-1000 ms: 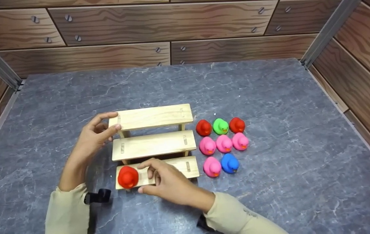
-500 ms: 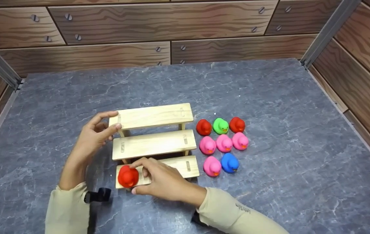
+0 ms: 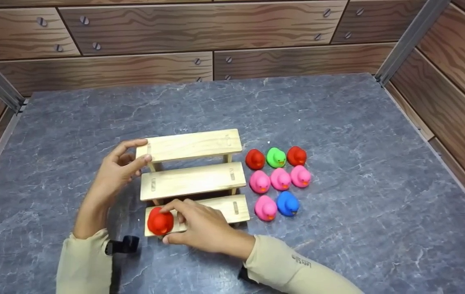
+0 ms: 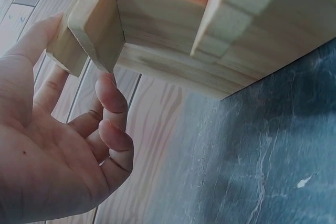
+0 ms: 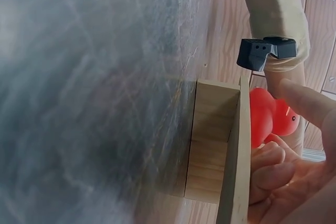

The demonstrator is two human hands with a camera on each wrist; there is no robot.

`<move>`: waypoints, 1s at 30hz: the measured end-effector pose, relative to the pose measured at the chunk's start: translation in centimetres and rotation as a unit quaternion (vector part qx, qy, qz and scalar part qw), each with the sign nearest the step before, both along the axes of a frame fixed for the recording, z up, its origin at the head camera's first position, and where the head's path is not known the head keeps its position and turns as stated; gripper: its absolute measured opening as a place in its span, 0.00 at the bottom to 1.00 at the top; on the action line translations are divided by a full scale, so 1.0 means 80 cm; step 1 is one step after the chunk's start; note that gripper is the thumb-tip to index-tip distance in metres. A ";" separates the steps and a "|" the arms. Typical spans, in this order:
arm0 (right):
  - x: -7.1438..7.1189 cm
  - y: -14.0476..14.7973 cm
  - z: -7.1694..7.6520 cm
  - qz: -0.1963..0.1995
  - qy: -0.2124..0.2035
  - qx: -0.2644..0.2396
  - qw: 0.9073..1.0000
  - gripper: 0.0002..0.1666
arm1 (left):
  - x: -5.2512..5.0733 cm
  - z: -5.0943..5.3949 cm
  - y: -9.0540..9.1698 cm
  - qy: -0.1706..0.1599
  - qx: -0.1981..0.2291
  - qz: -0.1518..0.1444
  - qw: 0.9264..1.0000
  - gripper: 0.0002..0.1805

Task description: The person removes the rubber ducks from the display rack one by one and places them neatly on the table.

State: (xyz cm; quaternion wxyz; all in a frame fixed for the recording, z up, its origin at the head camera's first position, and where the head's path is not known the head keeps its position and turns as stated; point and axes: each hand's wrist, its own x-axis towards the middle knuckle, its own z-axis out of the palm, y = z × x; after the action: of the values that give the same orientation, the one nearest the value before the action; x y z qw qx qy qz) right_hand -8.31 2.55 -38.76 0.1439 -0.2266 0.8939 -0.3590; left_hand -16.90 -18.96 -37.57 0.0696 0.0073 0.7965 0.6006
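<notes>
A three-step wooden stand [image 3: 193, 179] stands on the grey marbled table. My left hand [image 3: 112, 175] grips the left end of its top step; in the left wrist view the thumb and fingers of that hand [image 4: 63, 145] lie about the board's end. On the left end of the lowest step sits a red rubber duck [image 3: 160, 221]. My right hand [image 3: 206, 226] pinches this duck, index finger at its back and thumb at its front. The right wrist view shows the duck [image 5: 262, 116] on the board, partly hidden by the fingers.
To the right of the stand, rubber ducks sit in rows: red [image 3: 255, 159], green [image 3: 276, 157] and red [image 3: 297, 156] at the back, several pink [image 3: 280, 179], and one blue [image 3: 288, 203]. Wood-patterned walls [image 3: 200, 28] enclose the table.
My right hand has moved left from beside the red duck until its finger and thumb are about it. The left hand and the stand stay in place.
</notes>
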 end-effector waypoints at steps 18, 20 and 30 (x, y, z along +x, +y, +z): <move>0.003 -0.005 -0.002 0.003 0.025 0.003 1.000 0.28 | 0.002 0.002 -0.001 0.006 -0.011 -0.005 1.000 0.26; 0.003 -0.005 -0.002 0.004 0.025 0.003 1.000 0.28 | 0.002 0.001 -0.001 0.005 -0.014 -0.006 1.000 0.26; -0.001 0.007 -0.003 -0.001 -0.003 -0.068 0.998 0.23 | 0.001 0.002 0.000 0.006 -0.010 -0.002 1.000 0.26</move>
State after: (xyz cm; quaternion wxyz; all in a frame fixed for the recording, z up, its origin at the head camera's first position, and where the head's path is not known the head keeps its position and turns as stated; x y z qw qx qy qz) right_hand -8.35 3.09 -39.00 0.1305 -0.2338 0.8671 -0.4200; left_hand -16.79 -18.98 -37.44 0.0659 0.0114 0.8028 0.5925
